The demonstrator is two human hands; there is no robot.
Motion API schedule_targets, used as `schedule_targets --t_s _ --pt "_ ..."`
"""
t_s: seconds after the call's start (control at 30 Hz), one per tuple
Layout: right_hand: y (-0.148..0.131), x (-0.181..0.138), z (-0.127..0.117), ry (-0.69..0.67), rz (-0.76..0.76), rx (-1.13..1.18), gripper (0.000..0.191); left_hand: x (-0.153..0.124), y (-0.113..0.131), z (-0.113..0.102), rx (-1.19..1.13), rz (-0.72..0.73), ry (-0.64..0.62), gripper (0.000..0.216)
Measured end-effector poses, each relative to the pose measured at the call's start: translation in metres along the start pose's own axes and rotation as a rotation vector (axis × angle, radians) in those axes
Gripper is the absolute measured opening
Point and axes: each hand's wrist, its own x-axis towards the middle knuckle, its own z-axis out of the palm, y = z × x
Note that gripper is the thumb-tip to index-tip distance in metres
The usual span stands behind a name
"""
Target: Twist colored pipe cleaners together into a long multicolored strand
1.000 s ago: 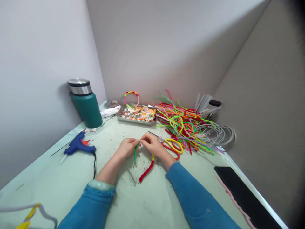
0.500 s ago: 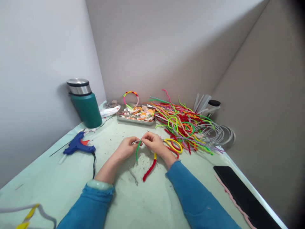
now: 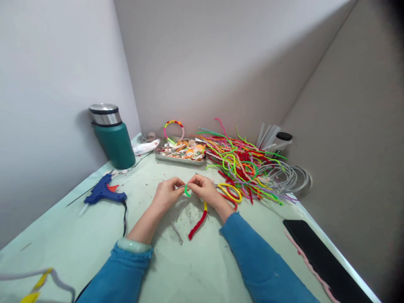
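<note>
Hands, 2, bare, blue sleeves, ctr of pale green table cover (image 3: 195, 273). L hand (image 3: 170, 194): thumb & fingers pinching thin grey cord (image 3: 181, 186). R hand (image 3: 203, 188): fingertips closed on same cord, just right of L hand; exact grip partly hidden. Green fuzzy strand (image 3: 187, 192): ctr, between both sets of fingertips, curled at cord, short loop hanging below.

Red-&-yellow wrapped length (image 3: 198, 225): below R hand, red end toward near side. Grey scrap (image 3: 176, 232): on table, left of same.

Scissors (image 3: 232, 194): right of R hand, handles red & yellow, blades mostly hidden behind hand.

Far ctr: metal tray (image 3: 179, 160), w/ asstd small flat pcs; multicol. ring (image 3: 174, 122) upright at its far side. Far right: strand pile (image 3: 240, 158), mixed cols.; grey coil (image 3: 295, 179) adj., right; black-capped container (image 3: 283, 138) behind.

Left: blue glue gun (image 3: 104, 191), on side; green flask (image 3: 115, 145), steel top, beyond it by wall. Near right: black slab (image 3: 325, 256), pink strand (image 3: 311, 263) along its left edge.
</note>
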Motion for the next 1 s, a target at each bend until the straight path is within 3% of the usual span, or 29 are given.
schedule_targets --t_s 0.47,0.8,1.0 --pt "-0.004 -0.002 0.001 -0.030 -0.048 -0.048 0.014 -0.003 0.008 -0.004 -0.286 -0.240 -0.134 0.033" --pt "-0.006 -0.003 0.003 -0.037 -0.060 -0.071 0.014 -0.003 -0.002 -0.003 -0.385 -0.227 -0.150 0.038" --pt "-0.011 -0.006 0.005 -0.065 -0.045 -0.057 0.016 -0.002 -0.001 -0.001 -0.489 -0.311 -0.163 0.034"
